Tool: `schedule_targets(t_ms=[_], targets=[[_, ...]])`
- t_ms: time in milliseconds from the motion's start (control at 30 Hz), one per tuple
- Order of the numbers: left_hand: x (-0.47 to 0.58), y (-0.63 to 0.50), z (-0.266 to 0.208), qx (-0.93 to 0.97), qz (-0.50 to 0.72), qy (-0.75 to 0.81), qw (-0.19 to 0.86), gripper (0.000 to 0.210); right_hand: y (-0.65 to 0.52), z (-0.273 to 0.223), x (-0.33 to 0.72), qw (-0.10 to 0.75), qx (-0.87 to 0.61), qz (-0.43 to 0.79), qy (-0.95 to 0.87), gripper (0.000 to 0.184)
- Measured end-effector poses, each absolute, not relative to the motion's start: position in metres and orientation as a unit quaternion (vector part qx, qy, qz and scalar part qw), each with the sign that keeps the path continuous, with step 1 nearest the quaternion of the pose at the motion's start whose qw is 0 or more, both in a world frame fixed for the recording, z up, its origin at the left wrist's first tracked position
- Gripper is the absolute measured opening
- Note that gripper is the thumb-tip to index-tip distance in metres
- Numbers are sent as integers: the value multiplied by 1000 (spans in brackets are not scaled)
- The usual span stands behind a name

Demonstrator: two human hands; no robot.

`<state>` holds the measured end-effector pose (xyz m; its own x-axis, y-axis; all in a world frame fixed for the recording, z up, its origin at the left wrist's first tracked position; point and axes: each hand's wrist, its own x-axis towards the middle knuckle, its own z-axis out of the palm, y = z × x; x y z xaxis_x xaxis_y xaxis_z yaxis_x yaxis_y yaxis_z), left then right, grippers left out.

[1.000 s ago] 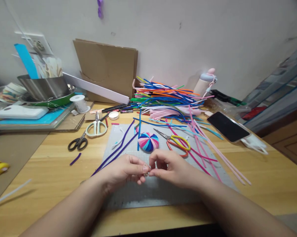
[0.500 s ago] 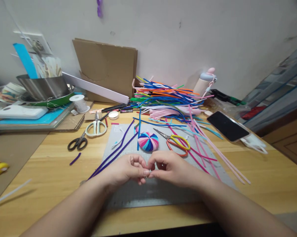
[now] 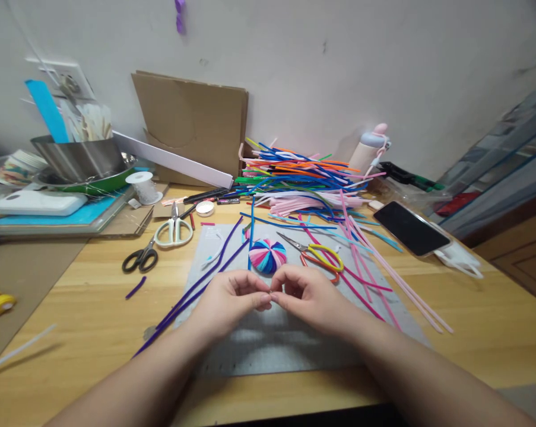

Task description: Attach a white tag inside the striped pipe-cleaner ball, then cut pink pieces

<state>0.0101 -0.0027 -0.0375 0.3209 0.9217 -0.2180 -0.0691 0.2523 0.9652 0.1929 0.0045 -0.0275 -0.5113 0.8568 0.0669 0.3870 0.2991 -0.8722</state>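
My left hand [image 3: 237, 298] and my right hand [image 3: 304, 295] meet fingertip to fingertip above the grey mat [image 3: 268, 350]. Both are closed in a pinch, and whatever lies between the fingertips is too small to make out. Just beyond them on the mat rests a round ball [image 3: 268, 255] of pink, blue, purple and white wedges. Scissors with yellow and orange handles [image 3: 323, 258] lie beside the ball on the right. Two long purple pipe cleaners [image 3: 196, 284] run past my left hand, partly hidden by the forearm.
A heap of coloured pipe cleaners [image 3: 298, 178] lies against the wall. White-handled scissors [image 3: 173, 231], black scissors [image 3: 140, 258] and a spool [image 3: 142, 187] are on the left. A phone [image 3: 412, 228] and pale pink pipe cleaners [image 3: 405, 284] lie right. Cardboard [image 3: 196, 124] leans behind.
Both hands have shifted slightly up and away from me, with fingertips still together. More of the purple pipe cleaners shows beside my left forearm. Objects on the table look unmoved.
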Motion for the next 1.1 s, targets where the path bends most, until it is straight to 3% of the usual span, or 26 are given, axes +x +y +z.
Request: schedule_targets(t_ms=[233, 433, 667, 800, 1100], targets=[[10, -3, -32, 458, 454, 467, 605, 19, 4, -31, 194, 316, -416, 418, -744, 8], [11, -4, -31, 453, 451, 475, 605, 20, 0, -28, 194, 330, -414, 342, -776, 8], [11, -5, -30, 462, 449, 484, 593, 18, -1, -34, 192, 342, -413, 355, -766, 8], [11, -6, -33, 488, 450, 470, 582, 15, -2, -36, 191, 319, -411, 372, -769, 19], [12, -9, -38, 549, 453, 500, 493, 9, -3, -34, 193, 291, -419, 289, -810, 11]])
